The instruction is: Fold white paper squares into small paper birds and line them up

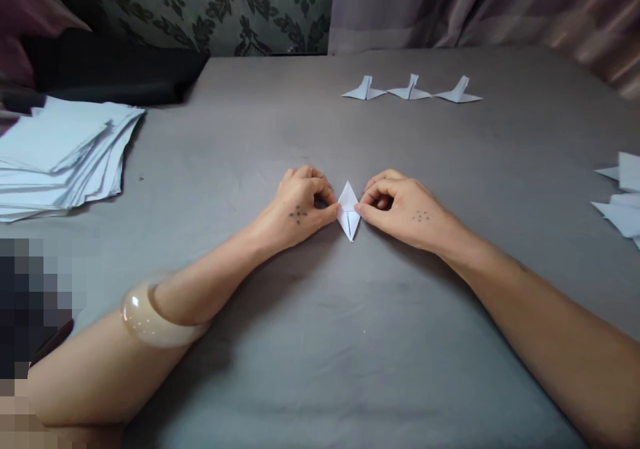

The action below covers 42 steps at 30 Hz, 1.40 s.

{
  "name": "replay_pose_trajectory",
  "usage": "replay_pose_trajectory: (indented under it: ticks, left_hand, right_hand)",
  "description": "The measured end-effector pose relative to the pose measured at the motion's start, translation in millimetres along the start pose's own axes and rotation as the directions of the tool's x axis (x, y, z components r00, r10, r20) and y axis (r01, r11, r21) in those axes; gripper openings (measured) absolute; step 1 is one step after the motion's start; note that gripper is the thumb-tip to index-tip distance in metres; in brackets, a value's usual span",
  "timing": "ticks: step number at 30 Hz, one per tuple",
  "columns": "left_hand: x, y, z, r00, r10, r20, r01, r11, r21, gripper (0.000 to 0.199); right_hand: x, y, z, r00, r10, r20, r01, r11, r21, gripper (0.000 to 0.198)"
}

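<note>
Between my two hands is a small piece of folded white paper (349, 199), diamond-shaped, with a crease across its middle and a slit down its lower half. My left hand (307, 199) pinches its left corner between thumb and fingers. On the opposite side, my right hand (397, 202) grips the right corner the same way. Both hands rest low over the grey cloth, and the fingertips behind the paper are partly hidden. A pale bangle (160, 322) circles my left forearm.
Three folded paper figures (411, 89) stand in a row at the back. A stack of white paper sheets (60, 149) lies at left, before a black cloth (115, 69). More folded paper pieces (625, 212) sit at the right edge. Grey cloth (350, 342) covers the table.
</note>
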<state>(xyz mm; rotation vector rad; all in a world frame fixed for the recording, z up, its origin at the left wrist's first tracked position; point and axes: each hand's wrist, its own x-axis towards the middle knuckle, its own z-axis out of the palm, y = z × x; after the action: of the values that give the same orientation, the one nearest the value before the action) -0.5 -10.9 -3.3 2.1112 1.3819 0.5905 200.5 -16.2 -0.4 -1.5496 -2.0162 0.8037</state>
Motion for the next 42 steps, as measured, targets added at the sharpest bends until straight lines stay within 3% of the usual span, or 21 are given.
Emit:
replay_pose_trajectory:
  ticks: [3,8,12,14,18,22,29,33,35,36,38,40,42]
  left_hand:
    - [-2,2,0,1.0,-0.011,-0.014,0.012,1.0,0.025,0.013]
    - [-4,2,1,0.996,0.086,-0.009,-0.086,0.995,0.057,0.011]
    - [-7,3,2,0.977,0.211,0.024,-0.211,0.949,0.236,0.02]
    - [-9,5,1,0.948,0.312,0.058,-0.312,0.882,0.354,0.025]
    - [-13,10,-3,0.875,0.419,0.244,-0.483,0.713,0.508,0.029]
    - [-15,16,-7,0.85,0.409,0.333,-0.527,0.64,0.559,0.028]
    - [-20,27,-9,0.845,0.347,0.406,-0.531,0.629,0.568,0.027]
    - [-18,21,-6,0.877,0.372,0.305,-0.477,0.749,0.459,0.028]
    - [-14,14,-4,0.927,0.348,0.142,-0.376,0.865,0.331,0.03]
    - [-12,10,-3,0.947,0.316,0.052,-0.319,0.919,0.232,0.03]
    - [-7,4,-2,0.989,0.132,-0.066,-0.129,0.99,0.051,0.029]
    - [-4,1,0,0.995,-0.003,-0.097,-0.003,0.999,-0.054,0.021]
    - [-2,0,1,0.996,-0.022,-0.085,0.012,0.994,-0.111,0.017]
  right_hand:
    - [-1,-1,-1,1.0,0.018,-0.01,-0.019,0.999,-0.042,0.01]
    - [-2,2,0,0.999,-0.044,-0.007,0.044,0.998,-0.047,0.006]
    - [-6,4,2,0.992,-0.126,0.004,0.126,0.991,-0.049,0.015]
    - [-12,1,3,0.986,-0.168,-0.01,0.165,0.975,-0.147,0.021]
    - [-28,-12,5,0.957,-0.287,0.038,0.267,0.824,-0.5,0.033]
    - [-38,-22,5,0.938,-0.309,0.159,0.328,0.638,-0.696,0.042]
    - [-43,-23,3,0.933,-0.284,0.22,0.349,0.58,-0.736,0.044]
    - [-45,-27,2,0.934,-0.278,0.226,0.352,0.59,-0.727,0.046]
    - [-44,-29,1,0.94,-0.271,0.209,0.336,0.61,-0.718,0.043]
    - [-43,-29,1,0.94,-0.27,0.207,0.335,0.624,-0.706,0.04]
    - [-40,-26,1,0.948,-0.262,0.182,0.315,0.676,-0.666,0.038]
    - [-38,-21,2,0.95,-0.285,0.128,0.302,0.736,-0.606,0.037]
    - [-36,-16,6,0.956,-0.292,0.036,0.263,0.796,-0.544,0.036]
